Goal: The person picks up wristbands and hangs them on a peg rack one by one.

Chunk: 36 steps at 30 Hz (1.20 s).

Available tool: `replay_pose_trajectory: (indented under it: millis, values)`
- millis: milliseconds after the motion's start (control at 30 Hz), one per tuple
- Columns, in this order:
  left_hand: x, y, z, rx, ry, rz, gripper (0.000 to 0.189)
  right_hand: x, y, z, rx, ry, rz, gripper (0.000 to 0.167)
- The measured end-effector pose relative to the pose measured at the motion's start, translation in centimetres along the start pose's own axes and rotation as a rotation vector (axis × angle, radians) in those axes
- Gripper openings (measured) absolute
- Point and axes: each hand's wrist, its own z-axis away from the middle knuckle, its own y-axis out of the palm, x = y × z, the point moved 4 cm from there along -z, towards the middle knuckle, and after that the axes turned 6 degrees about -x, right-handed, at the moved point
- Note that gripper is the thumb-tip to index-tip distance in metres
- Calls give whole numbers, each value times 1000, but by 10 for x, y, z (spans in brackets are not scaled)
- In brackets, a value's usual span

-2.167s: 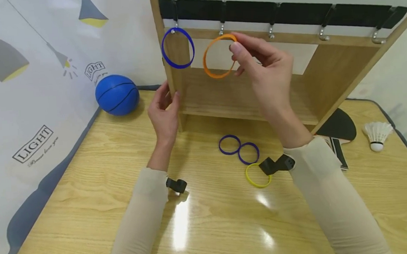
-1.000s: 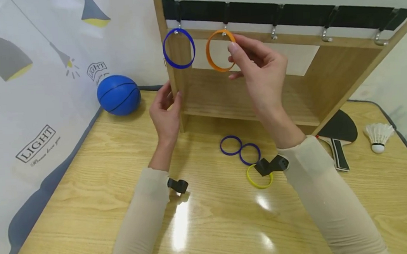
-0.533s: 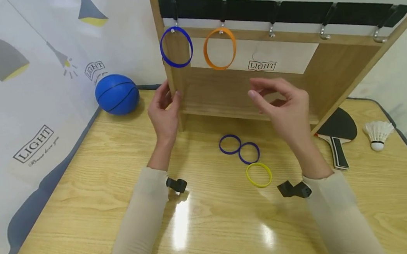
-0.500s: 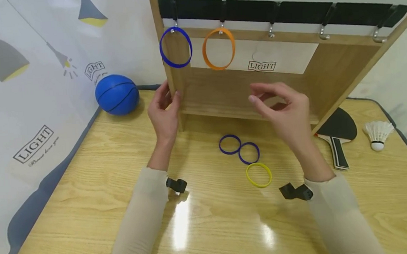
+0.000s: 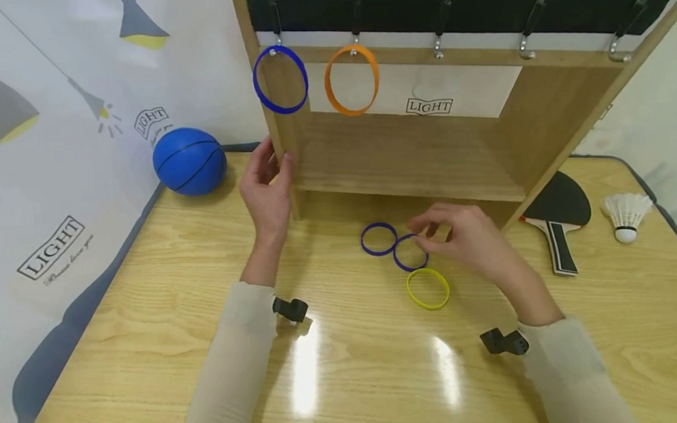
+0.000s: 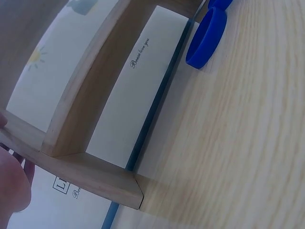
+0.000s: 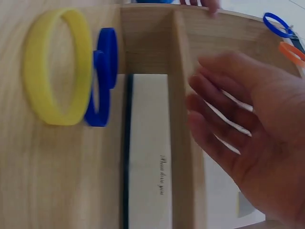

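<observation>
My left hand (image 5: 266,196) grips the left side panel of a wooden rack (image 5: 405,155), thumb on the front and fingers behind. A blue ring (image 5: 284,110) hangs from the rack's leftmost hook, and an orange ring (image 5: 354,113) hangs from the hook beside it. Over the table, my right hand (image 5: 474,239) holds nothing. Its loosely bent fingers partly cover one blue ring (image 5: 396,260) in the head view, while the right wrist view shows them apart from it. Another blue ring (image 5: 379,254) touches that one, and a yellow ring (image 5: 428,307) lies just in front.
Further right along the rack, several metal hooks (image 5: 439,53) bear nothing. A blue ball (image 5: 190,161) sits left of the rack. To the right lie a table tennis paddle (image 5: 558,208) and a shuttlecock (image 5: 626,214). Printed sheeting (image 5: 98,187) stands around the table.
My right hand let go of the orange ring, which now hangs on the second hook, then came down toward the rings on the table. The left hand keeps its grip on the rack.
</observation>
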Motion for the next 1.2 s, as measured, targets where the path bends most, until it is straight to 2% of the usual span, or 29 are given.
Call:
replay_pose_trajectory:
  millis: [100,167,300,433,567,700,867,1033,1200]
  values:
    - [0,0,-1,2,0,7,35,-4,13,3,131,23,6,13]
    - [0,-1,-1,2,3,5,35,-8,21,6,190,45,22,13]
    - [0,0,-1,4,13,8,35,-15,35,10,253,96,49,12]
    - [1,0,-1,5,8,14,35,-17,47,12,283,134,100,11]
    - [0,-1,-1,3,8,12,35,-17,52,12,273,140,141,8]
    - [0,0,-1,5,9,18,35,-18,49,12,250,178,83,6]
    - [0,0,-2,7,7,30,35,-22,38,10,174,212,-5,7]
    - [0,0,-1,3,3,17,35,-23,28,8,91,189,-81,12]
    - [0,0,-1,-1,3,21,35,-21,19,5,42,140,-118,21]
